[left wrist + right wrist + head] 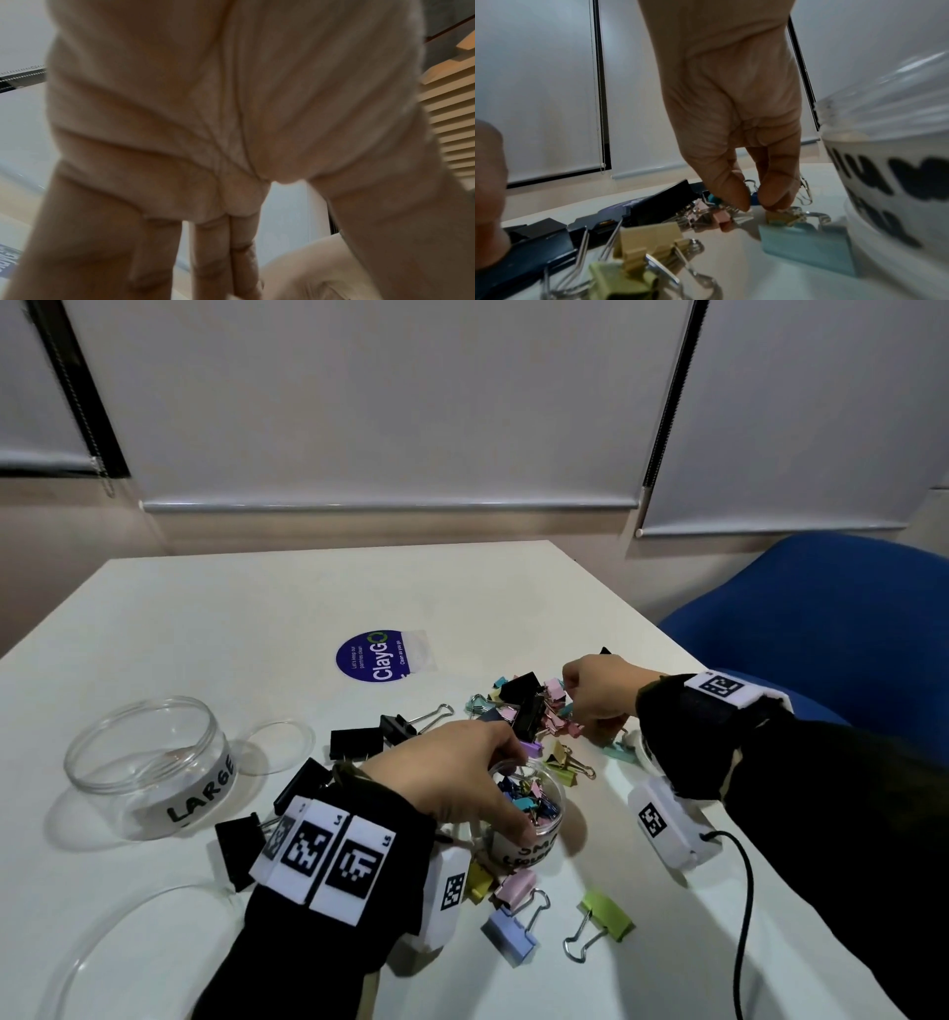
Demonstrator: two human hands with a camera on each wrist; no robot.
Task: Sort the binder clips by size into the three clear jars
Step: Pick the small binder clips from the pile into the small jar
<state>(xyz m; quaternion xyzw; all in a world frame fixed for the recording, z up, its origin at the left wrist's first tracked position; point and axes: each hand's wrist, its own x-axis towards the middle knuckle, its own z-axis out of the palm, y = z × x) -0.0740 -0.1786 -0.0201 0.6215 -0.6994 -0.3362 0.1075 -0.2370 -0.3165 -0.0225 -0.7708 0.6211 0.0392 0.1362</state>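
White roller blinds hung behind the pale worktop [215, 629], and a blue chair [821, 608] stood off by its far right corner.

The person's left hand [462, 778] was draped over the mouth of the small jar [534, 819], fingers [508, 752] curled down over the far rim and the thumb lying against the near wall above the label, so it gripped the jar. Under those fingers the jar held a heap of little coloured clips. In the left wrist view the fingers [213, 253] hung down close together; the shot was too blurred to tell more.

The right hand [601, 695] reached into the loose pile of binder clips [534, 711] just beyond the left fingers. In the right wrist view its thumb and forefinger tips [734, 194] were pinched together at a small clip, blue showing between them. A pink clip [722, 220] lay just below them, a pale blue clip [805, 241] nearer the wrist, and a labelled jar [895, 182] stood close at the right.

Well left of the left fingers stood the jar marked LARGE [149, 762]. Nearer than them lay a lilac clip [508, 929] and a green clip [606, 914].
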